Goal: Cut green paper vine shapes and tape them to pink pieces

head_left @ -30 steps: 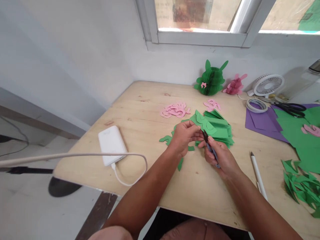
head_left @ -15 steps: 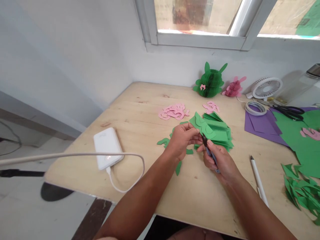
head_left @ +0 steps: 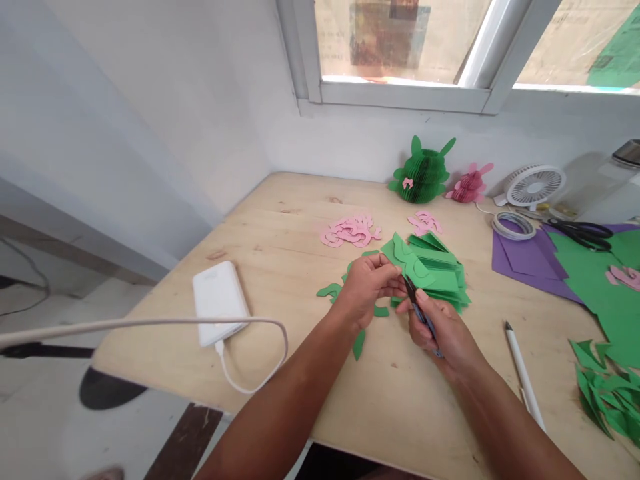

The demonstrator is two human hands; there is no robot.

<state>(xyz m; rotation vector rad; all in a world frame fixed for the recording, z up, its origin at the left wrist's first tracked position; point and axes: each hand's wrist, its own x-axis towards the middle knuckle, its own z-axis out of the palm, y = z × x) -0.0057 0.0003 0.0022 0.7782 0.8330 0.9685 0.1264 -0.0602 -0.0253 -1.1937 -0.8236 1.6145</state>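
My left hand (head_left: pixel 374 283) pinches the near left edge of a green paper sheet (head_left: pixel 411 264) that has curved shapes marked or cut in it. In my right hand (head_left: pixel 440 327) is a slim cutting tool (head_left: pixel 424 315) with a dark pointed end and a blue-grey handle, like small snips. Its tip meets the paper's lower edge, close to my left fingertips. Behind and beneath lies a stack of folded green paper (head_left: pixel 443 267). Several green cut-out pieces (head_left: pixel 330 291) are scattered around my left wrist, partly hidden by it.
Pink cut-outs (head_left: pixel 350 231) lie beyond my hands. A green paper figure (head_left: pixel 424 175) and a pink one (head_left: pixel 470 187) stand by the wall, near a fan (head_left: pixel 534 187). Rightward are scissors (head_left: pixel 583 233), purple paper (head_left: pixel 527 257), a pen (head_left: pixel 524 373) and green scraps (head_left: pixel 610 393). A power bank (head_left: pixel 220 300) with its cable sits left.
The whole view has shifted slightly, so everything appears a little lower. Both hands keep the same hold on the green paper and the cutting tool.
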